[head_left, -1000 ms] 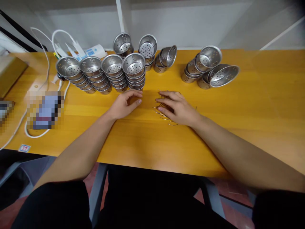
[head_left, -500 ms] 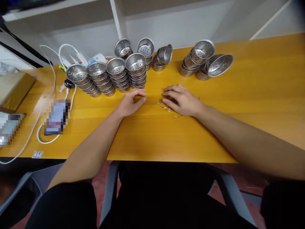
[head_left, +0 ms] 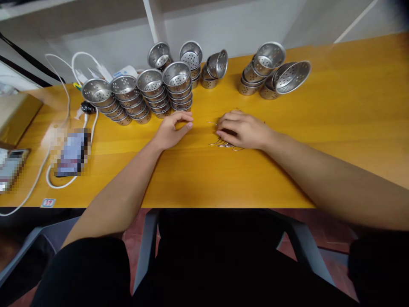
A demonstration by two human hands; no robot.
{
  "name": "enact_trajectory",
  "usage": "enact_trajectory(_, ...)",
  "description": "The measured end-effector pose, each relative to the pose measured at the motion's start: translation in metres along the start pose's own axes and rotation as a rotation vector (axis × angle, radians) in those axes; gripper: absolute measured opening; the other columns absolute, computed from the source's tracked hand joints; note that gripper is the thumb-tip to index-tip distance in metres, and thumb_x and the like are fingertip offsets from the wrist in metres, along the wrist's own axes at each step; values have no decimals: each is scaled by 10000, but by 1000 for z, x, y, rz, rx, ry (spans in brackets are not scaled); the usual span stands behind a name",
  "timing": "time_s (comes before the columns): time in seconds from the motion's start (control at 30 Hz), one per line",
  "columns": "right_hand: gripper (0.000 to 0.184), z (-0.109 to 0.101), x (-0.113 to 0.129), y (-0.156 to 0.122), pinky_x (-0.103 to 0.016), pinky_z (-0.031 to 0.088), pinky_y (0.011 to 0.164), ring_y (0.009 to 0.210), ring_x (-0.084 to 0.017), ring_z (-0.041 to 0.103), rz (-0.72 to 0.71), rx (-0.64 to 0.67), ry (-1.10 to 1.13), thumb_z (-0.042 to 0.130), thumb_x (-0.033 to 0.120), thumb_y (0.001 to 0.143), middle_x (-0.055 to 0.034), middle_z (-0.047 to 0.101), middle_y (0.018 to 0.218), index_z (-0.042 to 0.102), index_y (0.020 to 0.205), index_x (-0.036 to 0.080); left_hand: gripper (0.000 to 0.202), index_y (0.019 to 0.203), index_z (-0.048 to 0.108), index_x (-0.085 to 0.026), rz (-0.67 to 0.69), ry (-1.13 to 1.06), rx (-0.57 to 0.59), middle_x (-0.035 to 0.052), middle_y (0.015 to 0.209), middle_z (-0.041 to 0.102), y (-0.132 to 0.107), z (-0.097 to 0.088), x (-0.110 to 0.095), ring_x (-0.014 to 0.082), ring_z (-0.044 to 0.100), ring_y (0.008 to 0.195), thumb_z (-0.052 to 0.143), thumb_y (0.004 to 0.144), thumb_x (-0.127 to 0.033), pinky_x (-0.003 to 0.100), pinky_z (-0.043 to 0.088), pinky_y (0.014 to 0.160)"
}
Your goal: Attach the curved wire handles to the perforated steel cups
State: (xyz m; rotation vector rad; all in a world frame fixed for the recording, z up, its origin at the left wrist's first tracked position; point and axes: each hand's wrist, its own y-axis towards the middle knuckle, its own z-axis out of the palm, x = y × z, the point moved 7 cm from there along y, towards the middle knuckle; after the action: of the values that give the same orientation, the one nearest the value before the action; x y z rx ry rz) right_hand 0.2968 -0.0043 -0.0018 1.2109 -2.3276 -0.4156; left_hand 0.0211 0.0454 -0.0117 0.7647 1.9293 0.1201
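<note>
My right hand [head_left: 242, 129] is over a small loose pile of thin bent metal wires [head_left: 226, 145] on the table. Its fingers are curled, and one thin bent wire [head_left: 211, 123] sticks out to the left from the fingertips. Part of the pile is hidden under the palm. My left hand [head_left: 171, 131] rests on its side on the wood, thumb and fingers apart, holding nothing. Just behind it stand stacks of perforated metal cups [head_left: 177, 77], nested one in another.
More perforated cups [head_left: 270, 59] stand at the back right, some of them tilted. Towards the left lie a phone [head_left: 73, 152], white cables [head_left: 64, 186], a second phone [head_left: 12, 168] and a cardboard box [head_left: 19, 117]. A small number label [head_left: 48, 203] is on the table's front edge.
The fingers of my right hand have drawn closer together, and a wire now juts from their tips. My left hand has barely moved. The whole view has shifted slightly.
</note>
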Motion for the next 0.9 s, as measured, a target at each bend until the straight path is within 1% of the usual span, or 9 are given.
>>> enact_trajectory(0.17,441,4,13,2,-521,667,928,1047,-363,806,9,33,-41,540,556,1314,-137,837,1127,830,1136,275,202,1210,909,-225,-48,-70,-15,172,1503,916,2,1,8,331,866,1480,913,1047,-342,578,640,1410)
enact_trajectory(0.33,460,-7,5,1,-623,708,1085,1185,-412,830,149,-70,-59,519,612,1300,-153,837,1219,852,1234,301,210,1205,913,-223,-49,-108,-38,177,1507,909,2,1,10,345,851,1522,918,1046,-360,603,631,1422)
enact_trajectory(0.47,396,-15,-11,0,-716,703,1174,1323,-464,828,189,-152,-53,571,530,1263,-180,831,1398,877,1360,299,226,1191,917,-215,-41,-123,-39,185,1483,911,2,1,10,339,858,1505,914,1048,-390,591,648,1403)
enact_trajectory(0.57,405,-18,-33,11,-752,684,1252,1410,-493,818,214,-181,-21,690,482,1222,-201,795,1566,850,1535,281,228,1194,915,-216,-57,-129,-48,191,1509,904,1,0,11,334,858,1496,916,1051,-394,594,644,1406)
enact_trajectory(0.63,497,-20,-54,26,-748,702,1247,1352,-489,846,280,-178,-6,809,445,1181,-215,739,1683,803,1645,268,221,1200,911,-224,-69,-128,-47,180,1520,903,0,0,11,326,854,1498,917,1057,-394,588,639,1410)
enact_trajectory(0.73,505,-21,-85,60,-738,666,1334,1382,-484,849,363,-117,-38,903,314,1149,-248,571,1902,827,1634,195,230,1197,912,-228,-65,-119,-44,176,1507,908,0,0,11,325,855,1493,921,1061,-413,582,645,1401)
enact_trajectory(0.77,475,-20,-94,73,-706,631,1390,1486,-493,809,377,-76,-53,899,255,1151,-263,551,1920,842,1609,145,237,1196,913,-228,-62,-114,-44,179,1504,908,0,0,10,326,857,1490,920,1064,-424,581,648,1396)
enact_trajectory(0.83,391,-15,-111,95,-622,548,1468,1639,-487,716,403,-1,-73,868,142,1156,-277,635,1839,859,1537,55,267,1205,915,-223,-54,-112,-44,190,1506,905,-1,-1,9,331,861,1485,918,1072,-454,586,652,1390)
enact_trajectory(0.9,284,-9,-125,111,-561,553,1439,1591,-436,739,424,41,-87,848,116,1177,-263,754,1684,856,1443,15,307,1216,913,-217,-48,-118,-42,207,1516,899,-1,-1,8,342,862,1488,913,1084,-494,600,652,1390)
